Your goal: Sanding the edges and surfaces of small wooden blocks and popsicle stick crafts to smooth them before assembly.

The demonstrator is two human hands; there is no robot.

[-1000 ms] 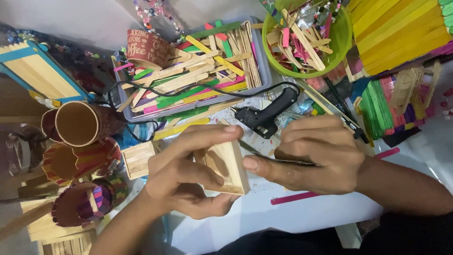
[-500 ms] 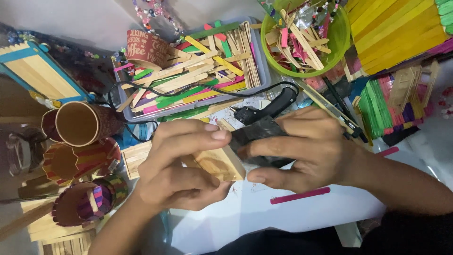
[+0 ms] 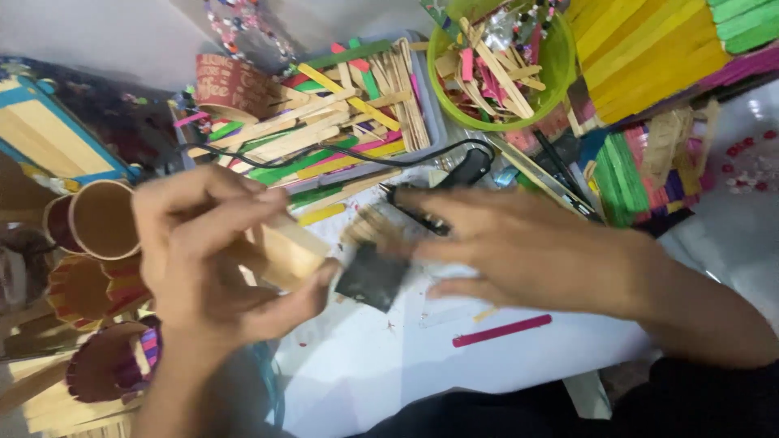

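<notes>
My left hand (image 3: 215, 259) grips a small open box of plain wooden craft sticks (image 3: 288, 247), thumb under it and fingers over its top. My right hand (image 3: 527, 251) reaches in from the right with its fingers stretched toward the box. At their blurred tips is a dark square sheet (image 3: 373, 277), pressed against the box's right end. Both hands hover over white paper (image 3: 389, 365) on the table.
A black glue gun (image 3: 454, 180) with its cable lies just behind my right hand. Behind it are a grey tray (image 3: 432, 105) of coloured sticks and a green bowl (image 3: 561, 69) of sticks. Yellow stick stacks (image 3: 641, 49) are at the far right, brown cups (image 3: 101, 219) at the left, and a pink stick (image 3: 503, 330) on the paper.
The box has turned in my left hand and shifted left. My right hand picked up the dark sheet and now moves it at the box's right end.
</notes>
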